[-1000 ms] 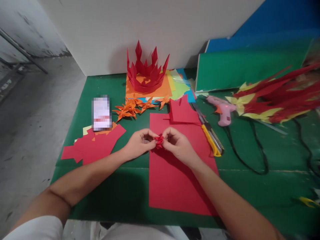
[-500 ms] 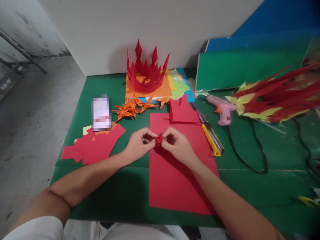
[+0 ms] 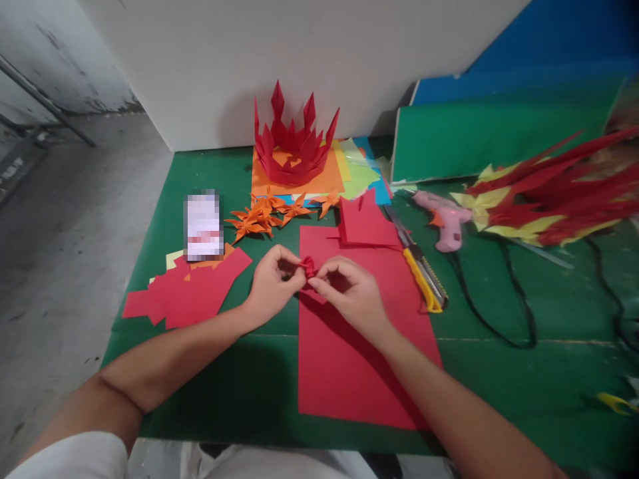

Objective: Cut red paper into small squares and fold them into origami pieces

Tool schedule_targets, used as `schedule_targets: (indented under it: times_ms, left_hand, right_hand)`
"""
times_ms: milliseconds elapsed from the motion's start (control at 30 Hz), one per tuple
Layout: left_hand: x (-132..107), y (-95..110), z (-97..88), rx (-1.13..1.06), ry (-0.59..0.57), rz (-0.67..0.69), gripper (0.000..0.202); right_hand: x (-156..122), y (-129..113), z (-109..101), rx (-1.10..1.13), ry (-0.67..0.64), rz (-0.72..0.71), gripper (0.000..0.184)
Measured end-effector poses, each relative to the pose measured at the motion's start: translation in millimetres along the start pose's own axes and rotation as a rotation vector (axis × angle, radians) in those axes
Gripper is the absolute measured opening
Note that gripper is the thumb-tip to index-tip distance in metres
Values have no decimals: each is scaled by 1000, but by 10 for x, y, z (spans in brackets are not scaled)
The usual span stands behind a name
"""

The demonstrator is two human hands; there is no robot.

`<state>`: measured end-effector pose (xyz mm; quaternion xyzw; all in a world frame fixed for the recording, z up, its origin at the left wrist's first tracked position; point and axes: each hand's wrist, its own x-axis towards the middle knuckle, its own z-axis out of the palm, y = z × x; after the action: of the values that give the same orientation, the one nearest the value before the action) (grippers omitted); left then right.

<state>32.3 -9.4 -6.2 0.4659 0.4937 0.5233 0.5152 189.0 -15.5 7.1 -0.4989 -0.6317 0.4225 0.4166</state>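
A small folded red paper piece (image 3: 309, 267) is held between my two hands, above a large red paper sheet (image 3: 364, 359) lying on the green table. My left hand (image 3: 274, 279) pinches it from the left between thumb and fingers. From the right, the thumb and fingertips of my right hand (image 3: 352, 289) close on its lower edge. The fingertips cover part of its folds. Just beyond the hands lie folded red paper pieces (image 3: 368, 223), and a yellow utility knife (image 3: 423, 276) rests at the sheet's right edge.
Behind stand a red paper crown (image 3: 289, 159) and orange paper flowers (image 3: 257, 218). A phone (image 3: 203, 226) and red paper scraps (image 3: 190, 289) lie left. Right are a pink glue gun (image 3: 446, 219) with a looping black cord and a red-yellow paper bundle (image 3: 559, 193).
The folded red piece has shifted slightly left and been turned, so more of it shows above the fingertips. My right fingers have moved to its lower right side.
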Motion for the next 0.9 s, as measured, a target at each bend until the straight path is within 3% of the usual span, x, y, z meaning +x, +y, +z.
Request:
schedule_targets:
  times_ms: [367, 533, 700, 900]
  left_hand:
    - [-54, -21, -26, 207, -3, 216, 13]
    - [-50, 5, -12, 179, -10, 142, 12]
    - [-39, -7, -12, 182, -8, 136, 11]
    - [-33, -23, -16, 197, -10, 146, 11]
  right_hand:
    - [-57, -14, 76, 84, 71, 80, 17]
    - [-83, -3, 57, -152, 148, -189, 2]
    - [-54, 20, -12, -421, 155, -445, 4]
    - [-21, 70, -35, -529, 167, -657, 7]
